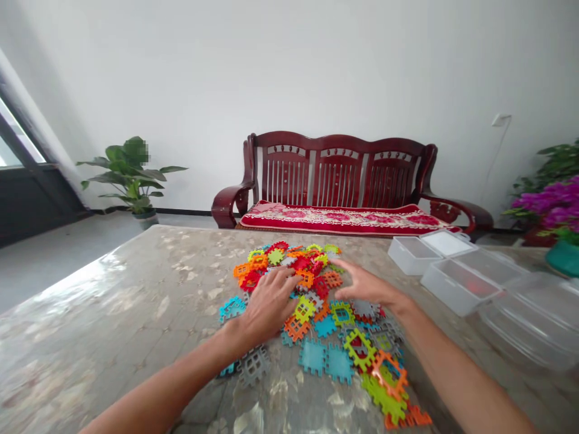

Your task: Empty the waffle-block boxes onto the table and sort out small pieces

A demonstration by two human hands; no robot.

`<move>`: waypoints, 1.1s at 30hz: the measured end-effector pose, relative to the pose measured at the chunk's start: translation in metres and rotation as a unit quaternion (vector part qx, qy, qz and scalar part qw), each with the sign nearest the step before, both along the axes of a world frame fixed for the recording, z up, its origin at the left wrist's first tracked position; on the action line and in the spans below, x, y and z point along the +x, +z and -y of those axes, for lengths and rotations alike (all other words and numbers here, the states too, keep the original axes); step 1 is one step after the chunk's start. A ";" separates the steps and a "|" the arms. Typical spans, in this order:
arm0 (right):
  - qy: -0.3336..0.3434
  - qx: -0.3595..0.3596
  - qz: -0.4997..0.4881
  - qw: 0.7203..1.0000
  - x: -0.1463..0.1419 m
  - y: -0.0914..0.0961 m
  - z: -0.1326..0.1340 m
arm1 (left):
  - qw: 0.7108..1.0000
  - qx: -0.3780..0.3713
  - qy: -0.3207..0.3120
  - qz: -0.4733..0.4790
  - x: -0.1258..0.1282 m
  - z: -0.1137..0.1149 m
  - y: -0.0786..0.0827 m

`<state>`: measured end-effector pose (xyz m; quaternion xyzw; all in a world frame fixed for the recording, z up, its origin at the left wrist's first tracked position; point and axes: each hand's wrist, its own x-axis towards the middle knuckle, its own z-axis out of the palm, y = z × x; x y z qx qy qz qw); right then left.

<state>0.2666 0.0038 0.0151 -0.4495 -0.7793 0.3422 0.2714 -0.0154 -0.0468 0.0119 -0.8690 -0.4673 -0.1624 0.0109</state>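
Note:
A heap of interlocking plastic building tiles (304, 310) in red, orange, lime, blue and grey spreads across the table. My left hand (271, 298) lies palm down over the heap's left side, fingers stretched out toward an orange window tile (304, 278). Whether its fingertips touch a tile is hidden. At the heap's right edge is my right hand (362, 283), thumb and fingers apart, beside an orange tile (333, 279). No tile shows in its grasp. Nearer to me lie two joined blue square tiles (326, 360) and a grey window tile (254, 365).
Clear plastic boxes (461, 289) stand on the table's right, one with something red inside. The patterned table (149, 319) reaches toward a dark red wooden bench (341, 172). A potted plant (140, 181) stands on the floor at left; purple flowers (554, 205) are at right.

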 end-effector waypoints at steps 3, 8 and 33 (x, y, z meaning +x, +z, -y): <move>0.033 -0.018 0.089 0.995 0.031 -0.008 0.036 | 0.986 -0.053 -0.153 -0.025 0.015 0.025 -0.012; 0.042 -0.027 0.192 0.980 0.044 -0.036 0.095 | 0.970 -0.088 -0.215 -0.073 0.033 0.038 -0.040; -0.082 -0.052 0.235 0.967 0.133 -0.060 0.033 | 0.979 -0.127 -0.097 -0.129 0.131 -0.039 -0.026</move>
